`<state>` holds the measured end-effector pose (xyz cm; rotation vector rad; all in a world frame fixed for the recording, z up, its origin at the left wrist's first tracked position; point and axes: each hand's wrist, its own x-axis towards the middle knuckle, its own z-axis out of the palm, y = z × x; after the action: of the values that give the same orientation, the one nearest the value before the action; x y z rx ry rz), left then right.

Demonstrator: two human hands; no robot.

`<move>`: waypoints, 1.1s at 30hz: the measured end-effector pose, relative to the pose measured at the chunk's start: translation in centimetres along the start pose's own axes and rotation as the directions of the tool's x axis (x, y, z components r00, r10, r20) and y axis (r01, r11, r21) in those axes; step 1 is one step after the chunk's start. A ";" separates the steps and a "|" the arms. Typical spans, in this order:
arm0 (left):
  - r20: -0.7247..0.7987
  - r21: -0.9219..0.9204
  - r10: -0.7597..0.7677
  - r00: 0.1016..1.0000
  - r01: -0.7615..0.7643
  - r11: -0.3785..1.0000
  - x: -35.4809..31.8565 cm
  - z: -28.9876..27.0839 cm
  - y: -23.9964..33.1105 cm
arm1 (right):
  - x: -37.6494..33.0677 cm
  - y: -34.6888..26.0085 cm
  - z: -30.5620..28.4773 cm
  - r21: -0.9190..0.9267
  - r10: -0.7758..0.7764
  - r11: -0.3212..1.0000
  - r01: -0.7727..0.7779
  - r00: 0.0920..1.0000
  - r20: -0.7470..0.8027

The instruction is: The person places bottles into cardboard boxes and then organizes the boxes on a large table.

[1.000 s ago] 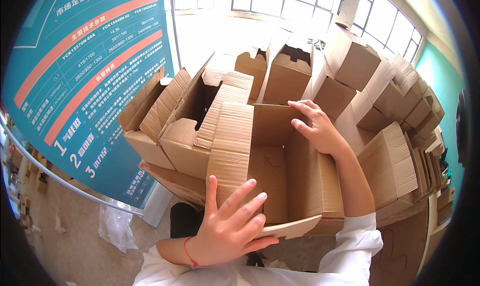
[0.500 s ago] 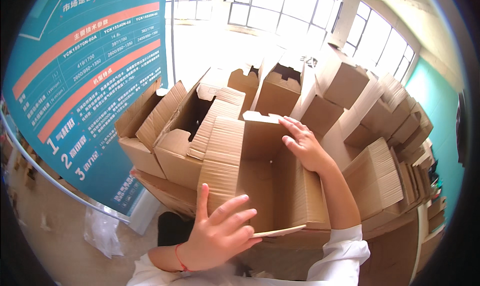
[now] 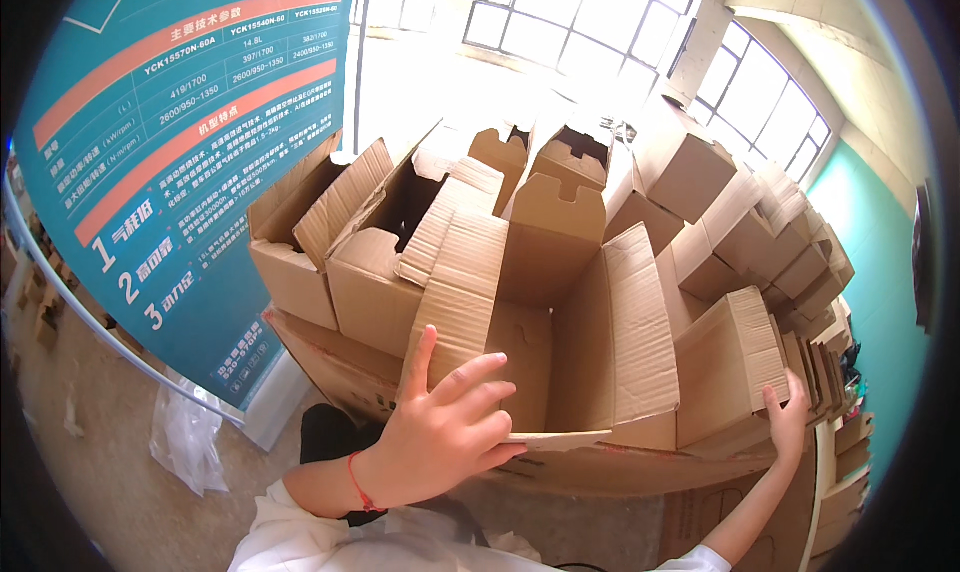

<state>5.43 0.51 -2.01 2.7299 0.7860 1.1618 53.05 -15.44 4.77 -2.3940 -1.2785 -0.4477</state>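
An open cardboard box (image 3: 525,357) stands in the middle with its flaps up and its inside visible. Over its near left side, my left hand (image 3: 440,437) is spread with nothing in it, close to a raised flap (image 3: 462,297) and the box's near edge. Whether the palm touches the cardboard is hidden. My right hand (image 3: 788,422) reaches out to another open cardboard box (image 3: 725,372) on the right. Its thumb lies against that box's near end and the fingers curl round the corner.
More open boxes (image 3: 375,292) stand at the left, others (image 3: 565,162) behind, and several are stacked at the right (image 3: 765,232). All rest on a large carton (image 3: 570,472). A blue banner (image 3: 200,172) rises at the left, with clear plastic (image 3: 190,437) on the floor below.
My right hand has left the middle box and moved right to the neighbouring one. The middle box's far and right flaps now stand up. My left hand stays spread in nearly the same place.
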 end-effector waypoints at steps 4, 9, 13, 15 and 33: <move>-0.002 0.015 -0.013 1.000 0.013 1.000 -0.1 0.1 0.0 | 0.1 -1.5 0.7 0.430 -0.128 0.896 0.111 0.992 0.010; -0.005 -0.003 -0.005 1.000 0.005 1.000 0.0 -0.1 0.1 | 0.3 -3.9 1.6 0.343 -0.055 0.933 0.109 0.985 -0.162; 0.001 0.013 -0.021 1.000 0.021 1.000 0.0 0.0 0.1 | -1.0 -10.2 3.5 0.400 -0.136 0.892 0.210 0.969 -0.206; 0.003 0.006 -0.022 1.000 0.022 1.000 -0.1 -0.1 0.1 | -1.5 -10.6 3.3 0.396 -0.186 0.892 0.219 0.975 -0.120; -0.004 -0.011 -0.007 1.000 0.007 1.000 -0.1 0.1 -0.1 | 0.0 -3.8 -0.3 0.697 -0.060 0.670 -0.257 0.916 0.396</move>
<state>5.34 0.56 -2.16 2.7145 0.7871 1.1668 49.82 -13.67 5.77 -1.8417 -1.1502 0.5480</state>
